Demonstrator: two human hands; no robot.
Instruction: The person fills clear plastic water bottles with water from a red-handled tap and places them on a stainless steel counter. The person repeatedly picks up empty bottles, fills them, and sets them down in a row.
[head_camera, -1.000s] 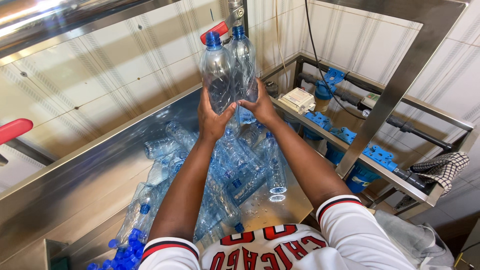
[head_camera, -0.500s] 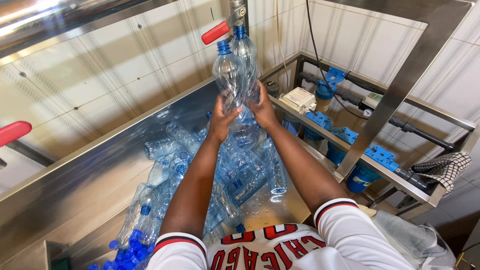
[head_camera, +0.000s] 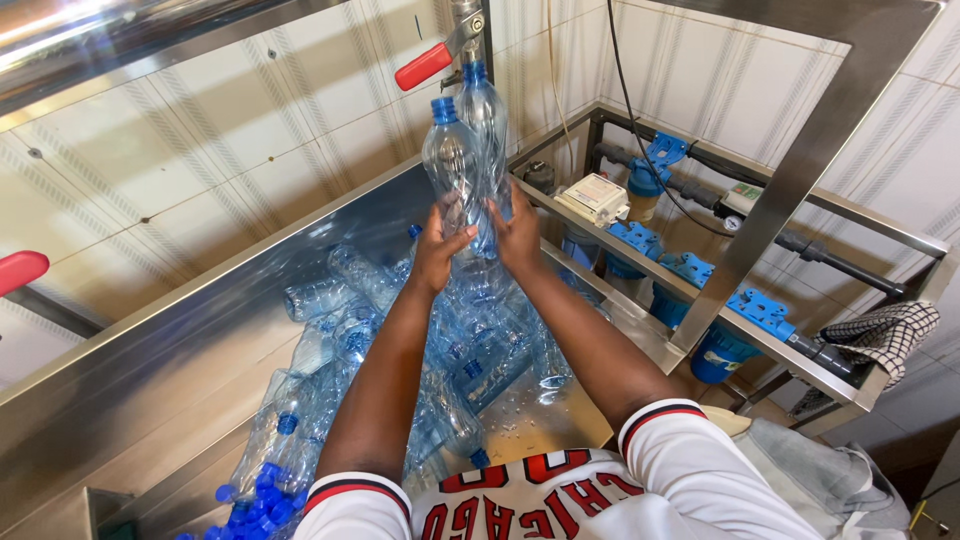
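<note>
Many clear bottles (head_camera: 470, 350) lie in a heap in the big shiny metal trough (head_camera: 170, 370) in front of you, most of them on their sides, and they look empty. Some wear blue caps, and loose blue caps (head_camera: 262, 487) sit in a pile at the near left end. Behind the trough is a tiled wall (head_camera: 230, 170), and to your right a metal shelf (head_camera: 640, 260) carries blue filter parts (head_camera: 765, 310) and a small white box (head_camera: 597, 197). You hold up two bottles, standing straight, at the far end of the trough. Your left hand (head_camera: 440, 245) has its grip closed around the bottom of the left bottle (head_camera: 452, 165). Your right hand (head_camera: 518, 235) has its grip closed around the bottom of the right bottle (head_camera: 487, 125), whose top sits just under the tap with the red handle (head_camera: 425, 66). It looks like only these two bottles are being worked on now, and the whole heap is left to do. You can't tell from here if water is running.
</note>
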